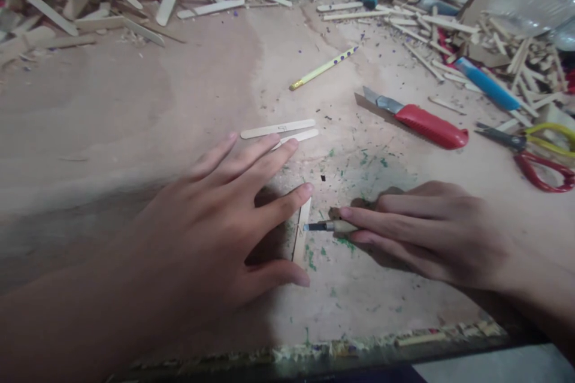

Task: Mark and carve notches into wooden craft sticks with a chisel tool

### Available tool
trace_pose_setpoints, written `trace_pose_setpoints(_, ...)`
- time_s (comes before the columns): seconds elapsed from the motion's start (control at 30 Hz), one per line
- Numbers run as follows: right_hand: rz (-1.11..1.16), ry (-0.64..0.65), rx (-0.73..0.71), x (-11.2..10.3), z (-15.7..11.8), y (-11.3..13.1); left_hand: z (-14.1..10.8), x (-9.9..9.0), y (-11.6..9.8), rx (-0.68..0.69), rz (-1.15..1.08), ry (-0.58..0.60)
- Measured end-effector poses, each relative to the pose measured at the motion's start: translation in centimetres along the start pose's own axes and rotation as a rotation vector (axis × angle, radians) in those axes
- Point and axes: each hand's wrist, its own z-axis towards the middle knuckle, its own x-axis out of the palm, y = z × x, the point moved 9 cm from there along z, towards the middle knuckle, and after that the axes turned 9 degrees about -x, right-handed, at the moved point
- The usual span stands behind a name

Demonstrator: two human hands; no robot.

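Head view: a narrow wooden stick (302, 239) is pressed against the worktable (188, 84) by the left hand (220, 221), whose fingers are spread wide apart, with the index fingertip set at the stick's far end and the thumb at its near end. By this 2-point hold, it seems, sliding or turning is prevented while the middle is left bare for the blade. A small carving tool (330, 225) is clamped in the closed fingers of the right hand (431, 230); its handle is pinched close to the metal, probably so that the tip can be steered finely. The blade tip is laid at the middle of the stick, but how deeply it bites cannot be told. The stick is thus placed in the gap between the left index finger and thumb, and just to the left of the right hand's fingertips, the short space there being bridged by the tool. Green shavings (312, 257) are scattered between the 2 hands. Just past the left fingertips, 2 loose sticks (278, 129) are laid side by side, the farther marked with dark lines. Beyond the right hand, a red utility knife (431, 125) is left with its blade bared, and scissors (523, 143) are set farther right, seemingly parked aside.
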Motion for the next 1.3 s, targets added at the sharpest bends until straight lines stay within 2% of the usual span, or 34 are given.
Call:
trace_pose_setpoints(0.23, -0.024, -0.032, -0.015, 0.18, -0.01, 0.15, 0.19, -0.05, -0.52, 0.026, 0.035, 0.016)
trace_pose_setpoints(0.37, 0.006, -0.074, -0.022, 0.17, -0.27, 0.24, 0.04, -0.1, -0.4, 0.023, 0.034, -0.027)
trace_pose_setpoints(0.73, 0.046, -0.039, 0.005, 0.23, -0.13, 0.07, 0.13, -0.04, -0.4, 0.035, 0.053, 0.004)
trace_pose_setpoints(0.87, 0.102, -0.02, 0.041, -0.11, 0.11, -0.13, 0.16, -0.3, -0.47, 0.035, 0.047, -0.03)
trace_pose_setpoints(1.07, 0.059, -0.016, 0.046, -0.46, -0.13, -0.14, 0.1, -0.19, -0.67, 0.04, 0.037, -0.027)
trace_pose_setpoints(1.3, 0.014, -0.007, 0.045, 0.16, -0.15, 0.39, 0.26, -0.55, -0.76, 0.028, 0.027, -0.04)
